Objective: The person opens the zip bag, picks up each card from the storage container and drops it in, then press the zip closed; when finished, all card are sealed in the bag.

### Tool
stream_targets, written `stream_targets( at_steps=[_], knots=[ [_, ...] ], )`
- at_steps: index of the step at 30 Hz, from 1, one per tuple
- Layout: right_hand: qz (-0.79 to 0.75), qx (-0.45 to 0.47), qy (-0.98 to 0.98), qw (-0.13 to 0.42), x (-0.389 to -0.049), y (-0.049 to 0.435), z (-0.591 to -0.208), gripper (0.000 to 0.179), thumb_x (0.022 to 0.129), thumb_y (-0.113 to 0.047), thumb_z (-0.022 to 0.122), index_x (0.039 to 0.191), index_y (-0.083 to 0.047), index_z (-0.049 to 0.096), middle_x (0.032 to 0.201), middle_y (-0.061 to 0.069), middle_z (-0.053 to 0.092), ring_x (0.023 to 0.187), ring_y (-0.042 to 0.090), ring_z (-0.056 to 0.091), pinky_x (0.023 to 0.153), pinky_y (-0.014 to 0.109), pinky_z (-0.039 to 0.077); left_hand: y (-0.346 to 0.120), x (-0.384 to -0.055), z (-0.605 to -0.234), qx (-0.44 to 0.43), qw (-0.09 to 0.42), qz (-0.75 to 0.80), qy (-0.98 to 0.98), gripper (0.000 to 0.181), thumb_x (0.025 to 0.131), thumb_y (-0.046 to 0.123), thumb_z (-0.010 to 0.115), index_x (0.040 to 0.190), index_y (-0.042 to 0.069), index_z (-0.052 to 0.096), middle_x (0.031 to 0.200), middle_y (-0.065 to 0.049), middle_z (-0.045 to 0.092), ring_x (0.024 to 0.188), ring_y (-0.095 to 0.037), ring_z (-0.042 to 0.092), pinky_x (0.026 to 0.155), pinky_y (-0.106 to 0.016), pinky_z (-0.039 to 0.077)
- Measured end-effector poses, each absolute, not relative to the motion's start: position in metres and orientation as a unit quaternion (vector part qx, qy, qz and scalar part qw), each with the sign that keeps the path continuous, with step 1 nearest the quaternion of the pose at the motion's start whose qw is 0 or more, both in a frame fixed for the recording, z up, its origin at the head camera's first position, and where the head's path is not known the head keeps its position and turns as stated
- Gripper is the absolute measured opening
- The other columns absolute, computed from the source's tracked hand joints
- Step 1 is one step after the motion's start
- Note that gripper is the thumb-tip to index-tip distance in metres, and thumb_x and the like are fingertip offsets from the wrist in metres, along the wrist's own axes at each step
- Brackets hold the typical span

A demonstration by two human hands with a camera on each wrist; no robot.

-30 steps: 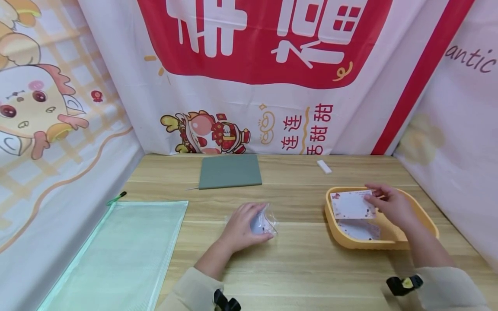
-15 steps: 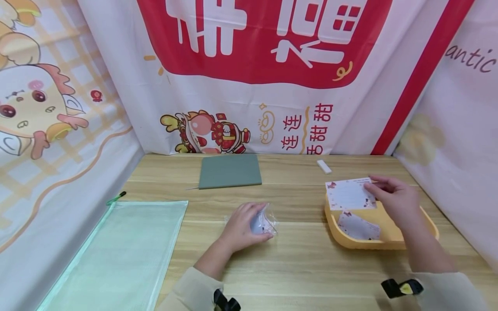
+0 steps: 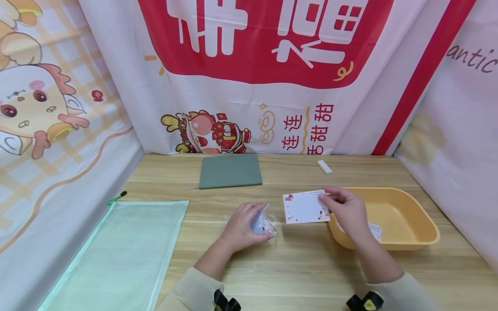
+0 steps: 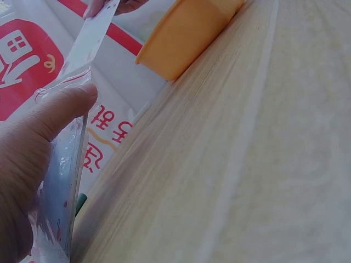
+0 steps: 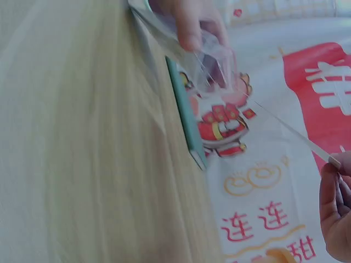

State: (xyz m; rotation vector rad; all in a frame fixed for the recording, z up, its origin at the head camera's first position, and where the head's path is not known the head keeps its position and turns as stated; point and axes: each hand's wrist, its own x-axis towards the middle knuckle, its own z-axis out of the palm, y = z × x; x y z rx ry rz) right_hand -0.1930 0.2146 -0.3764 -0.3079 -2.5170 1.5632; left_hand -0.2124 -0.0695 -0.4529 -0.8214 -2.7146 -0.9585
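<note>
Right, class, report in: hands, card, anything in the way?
Left hand grips bag. Right hand pinches card. Card outside bag. No obstacle visible between them.

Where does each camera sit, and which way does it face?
Head: on the head, facing forward and down at the table; left hand, right hand and sleeves show.
Left wrist: worn there, facing the tray; both hands partly show.
Right wrist: worn there, facing the bag and book; both hands partly show.
Shared: both wrist views show the card and bag.
</note>
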Motion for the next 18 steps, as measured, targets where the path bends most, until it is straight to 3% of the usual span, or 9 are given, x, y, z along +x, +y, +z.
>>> stream_targets(
  at_steps=[6, 18],
  knots=[
    [0.546, -0.109, -0.829, 0.056, -0.194, 0.191, -0.389, 0.037, 0.088, -0.029, 0.073, 0.118, -0.008, 0.068, 0.094, 0.003, 0.068, 0.080, 0.008, 0.059, 0.068, 0.017, 0.054, -0.069, -0.213, -0.453, -0.280, 0.081, -0.317, -0.902, 0.084, 0.073, 0.050, 0.078, 0.144, 0.015, 0.049, 0.139, -0.008, 0.055, 0.129, -0.028, 0.050, 0.110, -0.053, 0.039],
    [0.541, -0.099, -0.835, 0.026, -0.195, 0.186, -0.393, 0.035, 0.088, -0.024, 0.072, 0.116, -0.004, 0.068, 0.092, 0.006, 0.068, 0.077, 0.011, 0.060, 0.066, 0.017, 0.054, -0.069, -0.213, -0.455, -0.277, 0.078, -0.320, -0.902, 0.086, 0.072, 0.049, 0.079, 0.144, 0.014, 0.048, 0.139, -0.009, 0.055, 0.130, -0.030, 0.049, 0.110, -0.054, 0.038]
  ],
)
